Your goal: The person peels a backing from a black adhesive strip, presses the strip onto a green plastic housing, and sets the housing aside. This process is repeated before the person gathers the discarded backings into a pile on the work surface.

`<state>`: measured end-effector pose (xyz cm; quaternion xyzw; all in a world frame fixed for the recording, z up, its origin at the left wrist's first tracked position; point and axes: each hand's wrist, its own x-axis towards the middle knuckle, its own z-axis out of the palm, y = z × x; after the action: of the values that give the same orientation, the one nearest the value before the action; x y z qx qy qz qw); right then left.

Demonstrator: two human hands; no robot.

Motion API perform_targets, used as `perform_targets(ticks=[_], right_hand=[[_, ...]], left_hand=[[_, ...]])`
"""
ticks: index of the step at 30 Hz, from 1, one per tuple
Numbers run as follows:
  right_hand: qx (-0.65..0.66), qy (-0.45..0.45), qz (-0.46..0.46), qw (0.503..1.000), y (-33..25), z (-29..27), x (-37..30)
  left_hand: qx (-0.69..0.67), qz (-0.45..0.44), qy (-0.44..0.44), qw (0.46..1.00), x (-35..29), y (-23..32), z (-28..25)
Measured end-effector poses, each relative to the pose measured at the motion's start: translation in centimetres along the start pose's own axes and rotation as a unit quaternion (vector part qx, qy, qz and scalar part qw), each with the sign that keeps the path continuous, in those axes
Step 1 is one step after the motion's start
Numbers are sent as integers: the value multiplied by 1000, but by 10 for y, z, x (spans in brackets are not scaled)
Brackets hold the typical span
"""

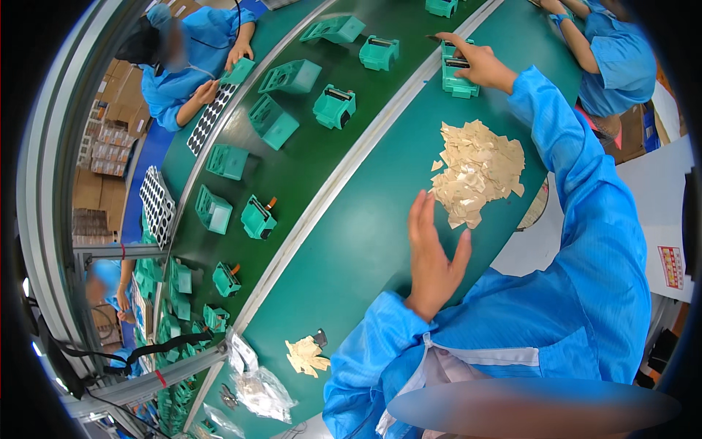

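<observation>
My right hand [484,67] reaches over a green plastic housing [460,86] with dark rollers, on the far side of the green table. Its index finger stretches past the housing and its thumb is spread apart, lying over the part. A thin dark strip shows by the index fingertip; whether the finger touches it I cannot tell. Closer to me, my left hand [435,256] hovers open and empty, fingers extended toward a pile of beige paper pieces [479,168]. Its fingertips come near the pile's left edge.
A conveyor belt [292,172] left of a metal rail carries several green housings [335,107] and green covers [273,122]. Clear plastic bags [262,391] and a small beige paper heap [306,356] lie at lower left. Co-workers in blue sit across the belt and at upper right.
</observation>
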<state>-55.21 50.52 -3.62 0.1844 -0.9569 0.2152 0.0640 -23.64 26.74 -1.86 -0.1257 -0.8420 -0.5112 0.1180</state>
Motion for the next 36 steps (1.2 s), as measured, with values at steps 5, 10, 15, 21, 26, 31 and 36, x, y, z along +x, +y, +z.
perform_targets(ticks=[5, 10, 15, 21, 26, 31, 36], right_hand=[[107, 79, 31, 991, -17, -6, -3], [196, 47, -141, 969, -106, -43, -30], [220, -115, -329, 911, -216, -27, -78], [97, -210, -475, 849, -280, 26, -116], [156, -230, -457, 845, -283, 45, -127], [276, -142, -401, 862, -272, 43, -143], [382, -186, -281, 860, -264, 35, -173]], left_hand=[[23, -49, 8, 998, -26, 15, -42], [50, -116, 58, 990, -67, 13, -84], [37, -148, 148, 977, -107, 5, -103], [56, -183, 167, 967, -136, 1, -112], [46, -185, 186, 964, -152, -1, -117], [41, -180, 191, 964, -159, -3, -124], [15, -186, 171, 968, -159, -6, -125]])
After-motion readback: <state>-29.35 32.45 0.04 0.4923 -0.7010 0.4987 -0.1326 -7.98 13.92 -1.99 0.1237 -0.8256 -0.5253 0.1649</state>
